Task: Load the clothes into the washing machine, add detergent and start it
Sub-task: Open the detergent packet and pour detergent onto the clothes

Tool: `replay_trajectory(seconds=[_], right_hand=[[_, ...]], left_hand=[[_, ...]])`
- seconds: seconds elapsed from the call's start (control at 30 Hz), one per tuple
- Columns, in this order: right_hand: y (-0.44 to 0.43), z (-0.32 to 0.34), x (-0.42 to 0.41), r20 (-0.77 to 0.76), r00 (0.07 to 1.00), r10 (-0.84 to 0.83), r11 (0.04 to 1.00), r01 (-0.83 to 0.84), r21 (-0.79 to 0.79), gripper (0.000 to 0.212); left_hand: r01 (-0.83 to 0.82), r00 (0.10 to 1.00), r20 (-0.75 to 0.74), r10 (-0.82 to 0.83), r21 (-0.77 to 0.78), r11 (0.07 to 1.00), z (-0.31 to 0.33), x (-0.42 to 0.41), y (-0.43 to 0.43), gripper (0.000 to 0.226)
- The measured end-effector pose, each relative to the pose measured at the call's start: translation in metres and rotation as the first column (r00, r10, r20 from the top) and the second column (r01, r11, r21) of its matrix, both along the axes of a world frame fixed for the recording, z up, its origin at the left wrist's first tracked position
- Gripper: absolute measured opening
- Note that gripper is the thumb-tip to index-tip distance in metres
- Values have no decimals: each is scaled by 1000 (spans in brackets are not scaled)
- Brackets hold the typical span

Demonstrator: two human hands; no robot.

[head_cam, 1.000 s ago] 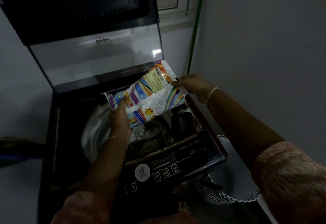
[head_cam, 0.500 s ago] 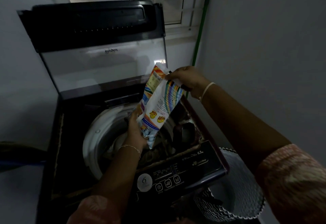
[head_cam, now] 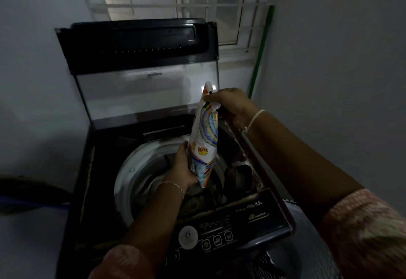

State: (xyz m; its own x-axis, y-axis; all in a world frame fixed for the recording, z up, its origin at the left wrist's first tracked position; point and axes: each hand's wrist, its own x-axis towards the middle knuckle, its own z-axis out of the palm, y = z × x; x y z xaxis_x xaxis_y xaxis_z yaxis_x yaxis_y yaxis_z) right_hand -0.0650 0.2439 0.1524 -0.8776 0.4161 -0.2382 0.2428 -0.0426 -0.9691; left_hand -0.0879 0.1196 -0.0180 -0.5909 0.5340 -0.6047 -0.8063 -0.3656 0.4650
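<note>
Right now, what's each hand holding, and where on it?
Both hold the detergent pouch: right hand pinches its top end, left hand grips its lower end.

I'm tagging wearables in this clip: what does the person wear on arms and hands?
Pinkish patterned sleeves cover both upper arms; the forearms are bare. A thin chain bracelet circles the left wrist, a pale thread band the right. Rings are not discernible.

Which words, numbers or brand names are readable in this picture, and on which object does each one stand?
"6.5": on the control panel, right side.
"6": on the white round badge of the same panel.
"Whirlpool", upside down and faint: on the glass of the open lid.
Print on the detergent packet and the button labels: too blurred to read.
</note>
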Motion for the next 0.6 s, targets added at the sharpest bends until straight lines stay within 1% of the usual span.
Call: replay_trajectory(seconds=[0.07, 0.17, 0.23, 0.27, 0.33, 0.4, 0.5, 0.53, 0.6], right_hand=[[-7, 3, -4, -6, 1000, 5, 999, -5, -49, 13], [-19, 8, -11, -23, 999, 39, 989, -42, -143, 13], [-26, 10, -18, -51, 997, 64, 978, -73, -195, 12], [-30, 11, -21, -68, 995, 73, 973, -86, -213, 10], [-39, 15, -25, -107, 991, 83, 960, -108, -257, 7], [-48, 20, -27, -132, 986, 104, 941, -141, -308, 8], [-61, 28, -26, -159, 977, 145, 913, -194, -358, 10], [-65, 31, -25, -164, 971, 174, 905, -223, -362, 11], [-76, 37, -20, -179, 953, 246, 876, -298, -379, 12]], left_hand=[[-30, 998, -49, 27, -61, 998, 11, -3, -6, 60], [-50, 994, -105, 42, -66, 997, 31, -5, -12, 59], [-89, 980, -187, 69, -105, 990, 42, -10, -17, 53], [-99, 978, -194, 81, -82, 992, 49, -12, -20, 51], [-67, 968, -247, 50, -61, 996, 64, -17, -30, 47], [-86, 936, -348, 50, -91, 992, 81, -18, -40, 44], [-132, 868, -492, 73, -87, 987, 110, -10, -52, 43], [-154, 840, -537, 82, -89, 984, 119, -6, -57, 44], [-228, 781, -617, 90, -148, 962, 142, 9, -70, 42]])
